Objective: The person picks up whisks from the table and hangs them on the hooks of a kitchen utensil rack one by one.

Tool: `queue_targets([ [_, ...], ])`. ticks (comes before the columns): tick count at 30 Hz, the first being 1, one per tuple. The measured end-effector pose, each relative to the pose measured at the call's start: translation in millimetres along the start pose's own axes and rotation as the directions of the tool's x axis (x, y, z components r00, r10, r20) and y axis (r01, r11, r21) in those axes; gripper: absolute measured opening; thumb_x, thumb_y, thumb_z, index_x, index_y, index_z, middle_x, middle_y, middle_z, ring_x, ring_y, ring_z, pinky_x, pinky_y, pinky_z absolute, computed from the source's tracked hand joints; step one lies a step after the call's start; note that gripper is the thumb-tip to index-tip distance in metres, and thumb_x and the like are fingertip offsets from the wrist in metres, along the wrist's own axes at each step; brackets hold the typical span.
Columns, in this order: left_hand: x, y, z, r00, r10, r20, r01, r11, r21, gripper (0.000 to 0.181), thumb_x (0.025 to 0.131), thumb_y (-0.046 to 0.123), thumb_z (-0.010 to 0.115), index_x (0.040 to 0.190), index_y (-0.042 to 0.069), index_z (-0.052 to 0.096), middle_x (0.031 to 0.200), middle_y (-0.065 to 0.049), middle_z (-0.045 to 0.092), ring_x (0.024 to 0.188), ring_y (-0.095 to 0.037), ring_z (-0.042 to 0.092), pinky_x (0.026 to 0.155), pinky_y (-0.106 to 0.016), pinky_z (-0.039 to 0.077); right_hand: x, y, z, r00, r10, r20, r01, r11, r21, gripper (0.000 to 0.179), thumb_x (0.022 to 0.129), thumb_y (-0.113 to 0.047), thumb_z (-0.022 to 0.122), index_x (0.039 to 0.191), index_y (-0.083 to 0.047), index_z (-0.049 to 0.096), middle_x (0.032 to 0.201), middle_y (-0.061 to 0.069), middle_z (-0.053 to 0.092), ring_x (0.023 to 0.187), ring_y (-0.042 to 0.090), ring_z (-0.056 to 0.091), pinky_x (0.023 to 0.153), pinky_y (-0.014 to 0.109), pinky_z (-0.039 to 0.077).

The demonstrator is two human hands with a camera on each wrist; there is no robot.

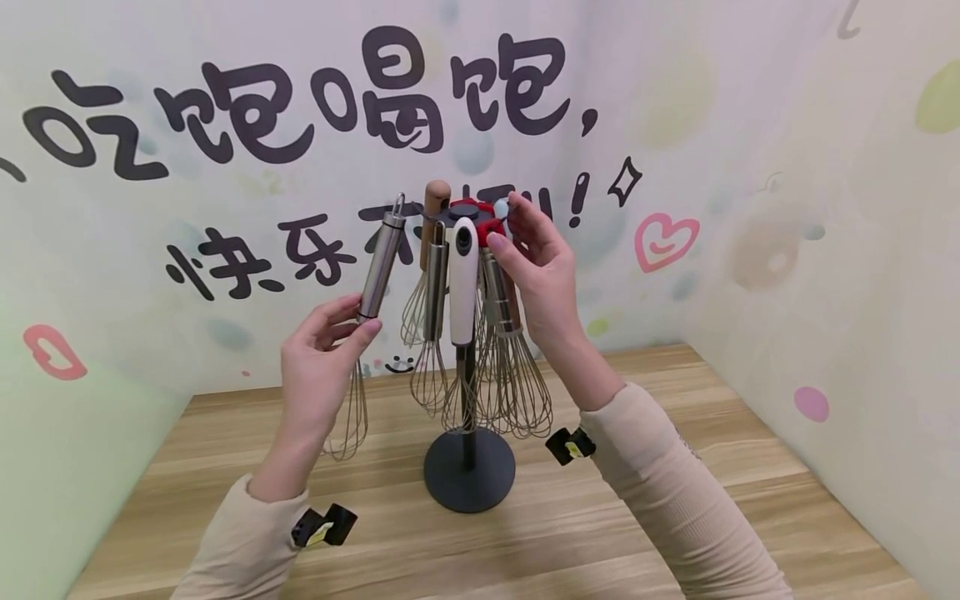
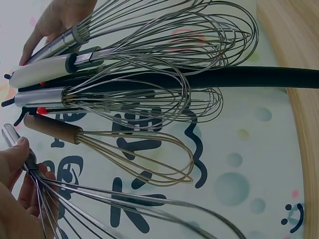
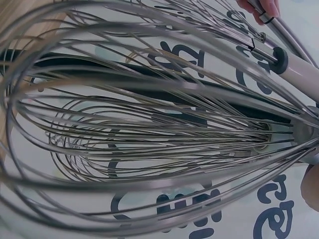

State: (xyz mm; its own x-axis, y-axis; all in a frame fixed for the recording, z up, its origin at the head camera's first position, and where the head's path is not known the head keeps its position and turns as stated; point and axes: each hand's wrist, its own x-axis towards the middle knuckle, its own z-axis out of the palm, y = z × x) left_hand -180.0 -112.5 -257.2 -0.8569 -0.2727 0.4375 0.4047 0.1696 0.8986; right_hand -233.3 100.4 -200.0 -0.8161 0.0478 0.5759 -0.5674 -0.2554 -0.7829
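Note:
My left hand [image 1: 322, 350] pinches the lower end of a steel whisk's handle [image 1: 381, 262], holding it on the left side of a black stand [image 1: 468, 471]. The whisk's loop end hangs just above the wood; in the left wrist view its wires [image 2: 134, 201] spread below the other whisks. From the stand's top hang several whisks, among them a white-handled one [image 1: 464, 287], a slim steel one [image 1: 435, 292] and a wooden-handled one [image 1: 437, 200]. My right hand [image 1: 546, 271] grips the right edge of the stand's red-and-black top, thumb and fingers bent about it.
The stand's round base rests on a wood-grain table [image 1: 615, 517]. Behind it rises a pale wall [image 1: 300, 33] with black lettering, hearts and dots. Large whisk wires [image 3: 124, 184] fill much of the right wrist view.

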Motion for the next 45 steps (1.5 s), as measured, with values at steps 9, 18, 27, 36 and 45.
queue_targets([
  [9,2.7,-0.4,2.7,1.000,0.000,-0.014,0.000,1.000,-0.008,0.036,0.086,0.011,0.070,0.121,0.005,0.064,0.095,0.023,0.063,0.086,0.001,0.063,0.075,-0.009,0.051,-0.3,-0.5,-0.1,1.000,0.004,0.007,-0.004,1.000,0.009,0.051,0.088,0.001,0.061,0.137,-0.003,0.049,0.128,0.009,0.056,0.111,0.010,0.055,0.094,0.016,0.048],
  [18,2.4,-1.3,4.4,0.999,0.026,-0.040,-0.029,0.998,-0.064,0.034,0.085,0.004,0.070,0.118,-0.001,0.065,0.090,0.023,0.065,0.082,0.001,0.064,0.072,-0.009,0.052,-1.8,-0.3,-0.2,1.000,0.004,0.010,-0.004,1.000,0.003,0.050,0.088,0.001,0.061,0.137,-0.003,0.049,0.129,0.010,0.055,0.111,0.010,0.055,0.094,0.016,0.048],
  [27,0.9,3.0,2.9,1.000,-0.013,0.000,0.013,0.998,-0.057,0.033,0.087,0.010,0.069,0.119,0.005,0.065,0.092,0.019,0.066,0.087,-0.002,0.063,0.073,-0.010,0.052,-2.1,-0.2,0.0,1.000,0.011,0.008,-0.011,1.000,0.020,0.051,0.089,0.001,0.060,0.137,-0.002,0.048,0.130,0.009,0.055,0.112,0.010,0.055,0.092,0.015,0.049],
  [36,0.5,3.4,2.6,1.000,-0.016,0.014,0.016,0.999,-0.029,0.034,0.089,0.011,0.066,0.122,0.006,0.063,0.095,0.023,0.064,0.091,-0.001,0.063,0.078,-0.009,0.052,-2.4,-0.4,0.2,1.000,0.013,0.010,-0.013,1.000,0.009,0.051,0.089,0.000,0.061,0.138,-0.003,0.048,0.134,0.012,0.053,0.114,0.011,0.054,0.094,0.016,0.049],
  [45,1.9,2.5,1.8,1.000,0.006,-0.030,-0.009,0.995,-0.103,0.035,0.089,0.008,0.066,0.123,0.000,0.062,0.092,0.023,0.066,0.087,0.002,0.064,0.081,-0.009,0.053,-1.3,-0.6,0.9,1.000,0.011,0.014,-0.011,1.000,0.026,0.052,0.089,0.001,0.060,0.138,-0.001,0.046,0.132,0.011,0.054,0.114,0.011,0.054,0.093,0.015,0.049],
])
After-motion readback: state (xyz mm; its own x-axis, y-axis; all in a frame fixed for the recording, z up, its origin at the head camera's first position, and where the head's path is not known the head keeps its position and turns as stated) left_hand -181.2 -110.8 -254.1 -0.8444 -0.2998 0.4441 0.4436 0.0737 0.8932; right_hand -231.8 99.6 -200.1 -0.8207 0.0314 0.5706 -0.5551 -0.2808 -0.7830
